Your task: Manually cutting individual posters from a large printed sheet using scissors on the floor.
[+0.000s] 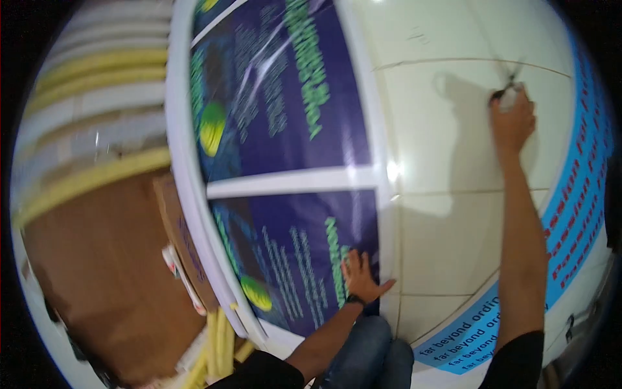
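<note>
A long printed vinyl sheet [311,178] with dark purple panels and white borders lies over the tiled floor. My left hand [362,279] rests on its lower panel near the right edge, palm down, fingers spread. Out to the right, my right hand [512,119] is closed around a small tool [510,95], blurred, with a dark part and a pale part; it looks like scissors or a cutter, but I cannot tell which. That hand is over the pale floor tiles [437,146], apart from the sheet. My knees are at the sheet's lower right corner.
Several white and yellow rolls [102,75] lie at the upper left. Below them is a brown board or cardboard piece [102,277], beside a long cardboard box [180,233]. Blue printed sheets [578,194] with lettering lie at the right, and another [461,335] near my right arm.
</note>
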Tool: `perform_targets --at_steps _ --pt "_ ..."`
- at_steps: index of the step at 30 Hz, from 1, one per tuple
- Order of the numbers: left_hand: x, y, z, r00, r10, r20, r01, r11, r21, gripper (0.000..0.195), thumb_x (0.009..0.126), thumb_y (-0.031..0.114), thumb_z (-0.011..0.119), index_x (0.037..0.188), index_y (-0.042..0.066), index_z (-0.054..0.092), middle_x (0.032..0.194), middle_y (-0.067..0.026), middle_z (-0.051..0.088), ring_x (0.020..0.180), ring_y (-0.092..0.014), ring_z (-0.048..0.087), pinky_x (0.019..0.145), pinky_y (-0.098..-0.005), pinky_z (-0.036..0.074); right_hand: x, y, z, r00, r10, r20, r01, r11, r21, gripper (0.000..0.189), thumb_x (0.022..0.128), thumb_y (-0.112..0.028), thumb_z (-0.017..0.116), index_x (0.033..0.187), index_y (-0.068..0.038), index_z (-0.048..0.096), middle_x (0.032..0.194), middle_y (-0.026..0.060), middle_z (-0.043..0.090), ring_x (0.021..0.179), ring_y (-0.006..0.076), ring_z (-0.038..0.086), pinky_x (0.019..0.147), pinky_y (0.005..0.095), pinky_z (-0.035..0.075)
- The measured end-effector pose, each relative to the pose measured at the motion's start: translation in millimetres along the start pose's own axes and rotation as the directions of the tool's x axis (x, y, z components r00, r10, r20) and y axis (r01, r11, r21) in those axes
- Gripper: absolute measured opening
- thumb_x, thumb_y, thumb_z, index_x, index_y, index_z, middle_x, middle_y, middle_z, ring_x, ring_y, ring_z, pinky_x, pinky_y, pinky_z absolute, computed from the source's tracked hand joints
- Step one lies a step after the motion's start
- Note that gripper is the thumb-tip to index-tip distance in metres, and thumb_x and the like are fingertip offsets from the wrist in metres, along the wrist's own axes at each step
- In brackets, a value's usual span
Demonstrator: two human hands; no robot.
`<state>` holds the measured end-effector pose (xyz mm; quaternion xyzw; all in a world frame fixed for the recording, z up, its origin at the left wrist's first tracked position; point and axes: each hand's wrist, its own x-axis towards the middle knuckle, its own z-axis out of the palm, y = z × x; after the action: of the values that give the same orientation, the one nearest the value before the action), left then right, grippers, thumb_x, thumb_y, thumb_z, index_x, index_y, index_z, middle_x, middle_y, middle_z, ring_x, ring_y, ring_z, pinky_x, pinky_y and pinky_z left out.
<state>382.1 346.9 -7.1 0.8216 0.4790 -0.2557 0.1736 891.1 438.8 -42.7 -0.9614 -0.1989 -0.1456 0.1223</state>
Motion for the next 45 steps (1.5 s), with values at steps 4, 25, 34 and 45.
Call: perform_targets --at_steps 4,25,34,45 --pt "-11.7 -19.3 12.3 0.943 0.158 -0.292 -0.211 0.964 -0.161 0.117 0.071 0.073 0.066 0.148 -0.008 0.03 0.157 -0.0299 0.021 0.148 -0.044 0.012 0.118 -0.0591 0.004 -102.9 25.6 -53.1 0.976 -0.15 -0.159 0.203 0.896 0.396 0.061 0.086 -0.023 0.07 0.136 0.004 0.048 0.131 0.0248 0.055 0.123 0.0408 0.051 0.107 0.0403 0.039" --pt "-71.4 -22.8 51.6 0.818 0.211 -0.535 -0.292 0.954 -0.07 0.113 0.077 0.077 0.054 0.153 -0.002 0.024 0.161 -0.0218 0.017 0.152 -0.033 0.008 0.12 -0.0526 0.0 -758.3 314.9 -379.6 0.9 0.413 0.135 -0.413 0.91 -0.032 0.08 0.087 -0.029 0.062 0.151 0.002 0.026 0.15 0.0258 0.036 0.146 0.0446 0.019 0.118 0.058 0.01" --pt "-62.3 -53.8 66.6 0.845 0.34 -0.414 -0.482 0.145 -0.864 0.074 0.093 0.063 0.05 0.132 0.001 0.056 0.136 -0.0175 0.055 0.131 -0.025 0.047 0.114 -0.0396 0.028 -778.3 471.9 -416.1 0.84 0.497 0.217 -0.414 0.847 -0.334 0.06 0.09 -0.026 0.062 0.142 -0.002 0.043 0.136 0.0235 0.054 0.125 0.0409 0.051 0.103 0.0485 0.041" --pt "-242.0 -403.4 131.3 0.396 0.086 -0.914 -0.692 0.682 -0.235 0.044 0.083 0.03 0.074 0.113 0.0 0.067 0.126 -0.0203 0.062 0.121 -0.035 0.056 0.105 -0.0438 0.041 -879.9 160.3 -400.1 0.605 0.041 0.795 -0.733 0.418 0.536 0.029 0.09 -0.023 0.07 0.106 -0.004 0.055 0.08 0.0029 0.062 0.065 0.0119 0.056 0.057 0.0262 0.046"
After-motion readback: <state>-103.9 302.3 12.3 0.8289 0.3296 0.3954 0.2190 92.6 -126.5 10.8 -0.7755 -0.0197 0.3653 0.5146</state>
